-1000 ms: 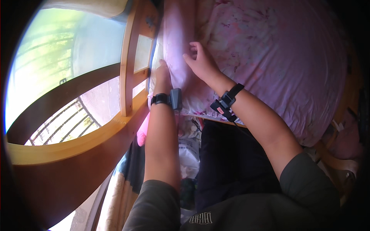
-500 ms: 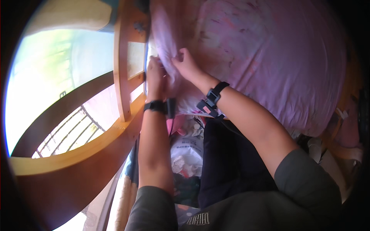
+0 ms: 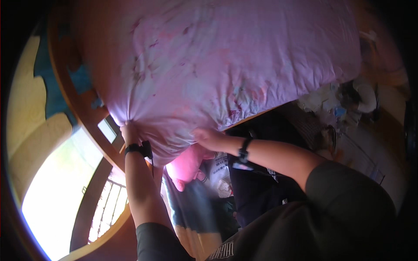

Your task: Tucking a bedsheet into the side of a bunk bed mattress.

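Note:
A pink bed sheet (image 3: pixel 196 69) with a faint floral pattern lies over the mattress and fills the upper middle. At its near left corner my left hand (image 3: pixel 127 134) is closed on the fabric, and creases fan out from that grip. To the right of it, my right hand (image 3: pixel 210 139) is closed at the sheet's near edge, its fingertips against the cloth and partly hidden. Between both hands the sheet hangs in folds over the corner. Black straps with small devices circle both wrists.
Along the left runs a curved wooden bed rail (image 3: pixel 72 102), with a bright window (image 3: pixel 54 182) beyond it. Below the sheet's edge are a pink plush toy (image 3: pixel 185 167) and a white plastic bag (image 3: pixel 220 176). Assorted clutter (image 3: pixel 339 108) lies at the right.
The view has swung, showing more of the bed and the right side. My hands, close together before, are now farther apart, and the sheet is drawn down over the near left corner.

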The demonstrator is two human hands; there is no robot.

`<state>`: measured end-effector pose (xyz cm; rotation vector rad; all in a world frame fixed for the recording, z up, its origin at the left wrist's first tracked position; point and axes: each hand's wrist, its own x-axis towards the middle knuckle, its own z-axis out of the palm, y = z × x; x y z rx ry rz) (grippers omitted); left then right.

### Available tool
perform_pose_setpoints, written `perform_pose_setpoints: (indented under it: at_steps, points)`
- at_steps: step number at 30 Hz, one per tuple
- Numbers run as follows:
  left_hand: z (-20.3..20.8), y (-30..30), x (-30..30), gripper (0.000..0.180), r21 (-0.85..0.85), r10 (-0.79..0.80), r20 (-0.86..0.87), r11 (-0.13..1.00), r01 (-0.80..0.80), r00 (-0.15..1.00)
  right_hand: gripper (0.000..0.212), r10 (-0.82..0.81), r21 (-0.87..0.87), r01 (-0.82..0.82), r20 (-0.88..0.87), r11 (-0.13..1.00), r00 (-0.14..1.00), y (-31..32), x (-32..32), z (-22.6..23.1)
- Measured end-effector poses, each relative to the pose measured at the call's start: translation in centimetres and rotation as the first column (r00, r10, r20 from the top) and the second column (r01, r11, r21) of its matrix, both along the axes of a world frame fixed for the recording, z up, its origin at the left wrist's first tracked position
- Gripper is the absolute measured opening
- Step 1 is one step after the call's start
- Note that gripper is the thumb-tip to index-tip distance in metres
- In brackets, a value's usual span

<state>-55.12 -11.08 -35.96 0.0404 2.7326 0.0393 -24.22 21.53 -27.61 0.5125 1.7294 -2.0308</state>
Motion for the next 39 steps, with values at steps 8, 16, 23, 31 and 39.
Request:
perform_pose_setpoints:
  at_steps: [8,16,23,31,39]
  points:
    - [6.1,21.3,13.7,0.064,-0.415,-0.717,-0.157,0.671,0.614,0.679,0.055,-0.181,0.984,0.161,-0.146,0.075,0.973,28.2,14.5,-1.8]
    - [3.1,12.1,17.6,0.063,-0.519,-0.787,0.187,0.429,0.739,0.588,0.098,0.286,0.741,-0.284,0.130,0.609,0.950,19.5,17.6,-3.8]
    - [5.2,24.9,24.8,0.066,-0.227,-0.714,0.293,0.594,0.772,0.636,0.021,-0.249,0.523,0.164,0.096,0.836,0.964,29.4,18.1,-1.9]
    - [2.9,24.7,32.4,0.055,0.156,-0.089,0.987,0.311,0.938,-0.135,0.071,-0.406,0.933,0.171,-0.030,0.317,0.913,41.6,29.0,-5.1]
    - [3.1,49.5,37.0,0.035,0.555,-0.743,0.669,0.473,0.684,-0.029,0.054,-0.153,0.831,0.183,-0.119,0.526,0.981,39.2,35.9,-6.0]
